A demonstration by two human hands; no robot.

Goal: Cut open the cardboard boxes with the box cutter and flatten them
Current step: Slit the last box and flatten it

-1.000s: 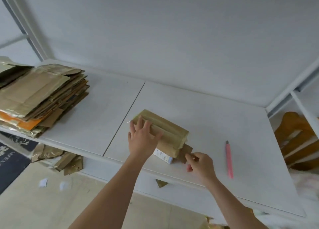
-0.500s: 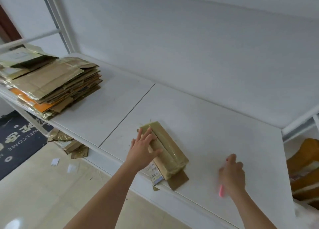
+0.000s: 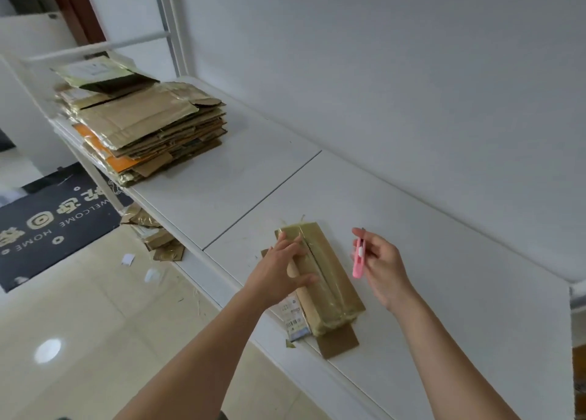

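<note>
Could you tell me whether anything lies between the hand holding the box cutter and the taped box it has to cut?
Nothing visible does. The right hand holds the pink box cutter just right of the box, with only bare tabletop between. The left hand presses on the box's left side, clear of that gap.

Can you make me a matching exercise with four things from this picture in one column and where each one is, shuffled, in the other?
Things:
1. box cutter
2. box
3. cardboard stack
4. doormat

Places:
A. on the floor, left of the table
B. pinched in the right hand, above the table
C. at the table's far left end
D. under the left hand, at the table's near edge

Pairs: 1-B, 2-D, 3-C, 4-A
</note>
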